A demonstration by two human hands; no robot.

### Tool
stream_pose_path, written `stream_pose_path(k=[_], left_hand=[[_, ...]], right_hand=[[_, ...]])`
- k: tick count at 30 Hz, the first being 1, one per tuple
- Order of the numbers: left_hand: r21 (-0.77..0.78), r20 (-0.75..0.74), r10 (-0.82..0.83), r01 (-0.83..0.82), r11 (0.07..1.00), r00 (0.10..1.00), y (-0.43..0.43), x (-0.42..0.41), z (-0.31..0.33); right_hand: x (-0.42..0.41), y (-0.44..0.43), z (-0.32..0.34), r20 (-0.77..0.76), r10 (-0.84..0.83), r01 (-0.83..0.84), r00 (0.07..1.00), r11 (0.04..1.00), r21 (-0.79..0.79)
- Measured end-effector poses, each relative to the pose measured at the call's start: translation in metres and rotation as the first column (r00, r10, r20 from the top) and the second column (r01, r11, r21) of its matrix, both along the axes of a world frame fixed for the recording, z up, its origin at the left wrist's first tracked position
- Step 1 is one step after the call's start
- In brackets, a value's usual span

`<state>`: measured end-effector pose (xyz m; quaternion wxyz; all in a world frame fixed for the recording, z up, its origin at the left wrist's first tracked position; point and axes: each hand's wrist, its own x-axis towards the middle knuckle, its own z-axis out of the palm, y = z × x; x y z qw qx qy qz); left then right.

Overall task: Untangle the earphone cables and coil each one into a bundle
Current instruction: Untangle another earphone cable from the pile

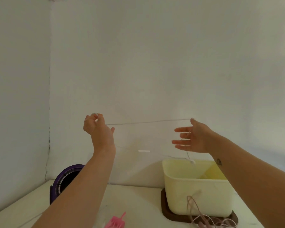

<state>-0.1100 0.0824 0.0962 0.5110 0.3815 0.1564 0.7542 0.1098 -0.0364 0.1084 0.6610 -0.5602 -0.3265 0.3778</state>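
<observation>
A thin white earphone cable [148,122] is stretched taut and nearly level between my two raised hands, in front of the wall. My left hand [95,125] pinches its left end with fingers curled. My right hand [192,139] has its fingers spread; the cable runs over the thumb tip and loops down between the fingers. More of the white cable hangs slack below, with its inline piece [144,151] dangling and an end [191,160] near the bin's rim. A pink earphone cable [204,218] lies tangled on the table in front of the bin.
A pale yellow plastic bin [192,191] stands on a dark brown tray [167,213] at the right of the white table [138,199]. A purple round fan [67,178] sits at the back left. A pink comb-like item [116,222] lies at the front edge.
</observation>
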Motion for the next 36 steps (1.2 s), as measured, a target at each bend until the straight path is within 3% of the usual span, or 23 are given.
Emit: stream_pose_path(k=[2, 6, 13, 17, 25, 30, 36], left_hand=[[0.000, -0.023, 0.014, -0.014, 1.000, 1.000, -0.001, 0.002, -0.001], [-0.008, -0.034, -0.063, 0.062, 0.998, 0.997, 0.000, 0.004, -0.002], [0.127, -0.011, -0.145, 0.146, 0.981, 0.989, -0.013, -0.003, 0.019], [0.197, -0.015, -0.172, 0.172, 0.965, 0.985, -0.020, -0.010, 0.035], [0.250, -0.064, -0.233, 0.241, 0.938, 0.970, -0.026, -0.020, 0.041], [0.215, -0.161, -0.296, 0.326, 0.921, 0.942, -0.024, -0.027, 0.031], [0.158, -0.200, -0.353, 0.385, 0.909, 0.914, -0.017, -0.028, 0.025]], right_hand=[[-0.007, 0.003, 0.007, 0.170, -0.073, 0.067, 0.983, 0.997, 0.042], [-0.018, 0.003, 0.019, 0.526, -0.253, 0.160, 0.812, 0.963, 0.216], [-0.034, 0.009, 0.036, 0.760, -0.326, 0.019, 0.562, 0.924, 0.382], [-0.054, 0.016, 0.056, 0.806, -0.320, -0.072, 0.498, 0.911, 0.406], [-0.083, 0.036, 0.071, 0.823, -0.248, -0.220, 0.511, 0.888, 0.404], [-0.084, 0.053, 0.051, 0.867, -0.147, -0.209, 0.475, 0.939, 0.274], [-0.068, 0.069, 0.018, 0.881, -0.064, -0.076, 0.469, 0.991, 0.112]])
